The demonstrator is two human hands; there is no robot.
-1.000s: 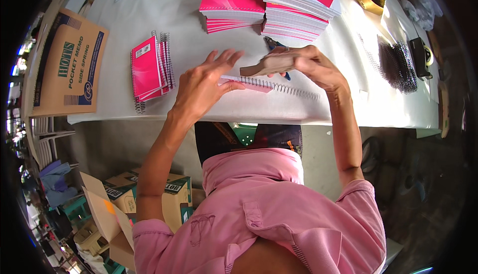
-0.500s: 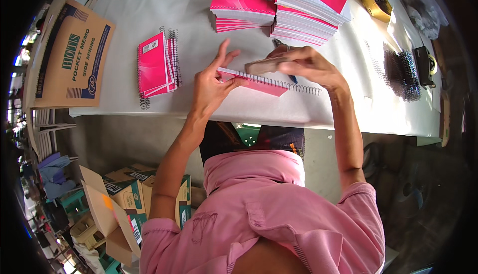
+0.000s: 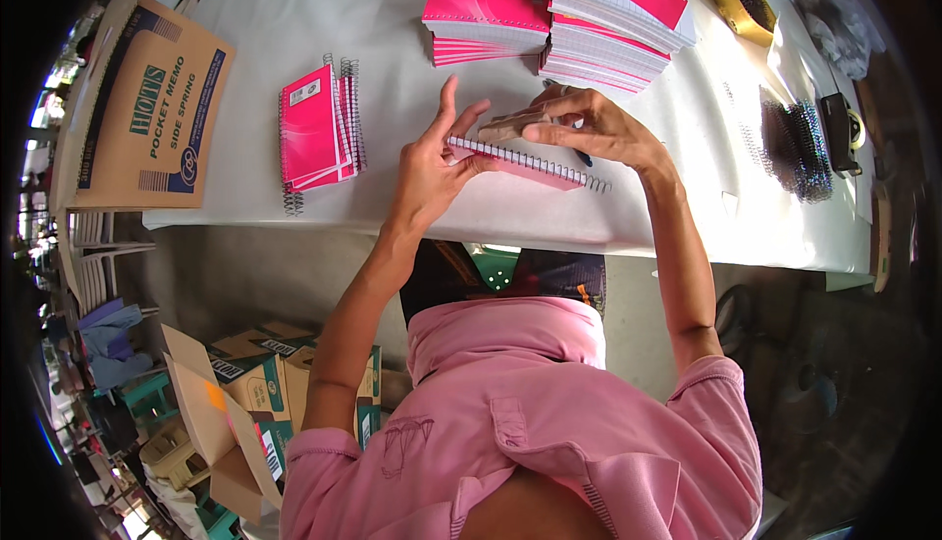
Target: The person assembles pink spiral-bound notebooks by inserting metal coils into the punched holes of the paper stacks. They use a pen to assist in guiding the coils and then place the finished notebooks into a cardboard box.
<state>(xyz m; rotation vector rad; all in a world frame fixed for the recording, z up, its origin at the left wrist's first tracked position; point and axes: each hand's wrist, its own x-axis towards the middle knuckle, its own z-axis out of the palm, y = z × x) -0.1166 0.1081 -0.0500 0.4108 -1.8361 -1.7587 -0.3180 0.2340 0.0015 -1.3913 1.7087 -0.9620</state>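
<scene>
My left hand holds a small pink-covered notebook over the table, its thumb on the near side and its other fingers raised and spread. Along the notebook's upper edge runs a dark wire spiral, its loose end sticking out past the right corner. My right hand hovers over this edge, palm down, with its outstretched fingers against the spiral; its fingertips look greyish brown. Partly hidden behind that hand lies a dark and blue tool. Left of my hands lie several pink spiral notebooks in a small pile.
Tall stacks of pink notebooks stand at the back of the white table. To the right lie a bundle of dark wire spirals, a yellow container and a black device. A brown carton stands left; an open carton is below.
The loose end of the spiral has drawn left, so less of it sticks out past the notebook. My right hand's fingers, blurred before, now show more sharply. The whole view has shifted slightly.
</scene>
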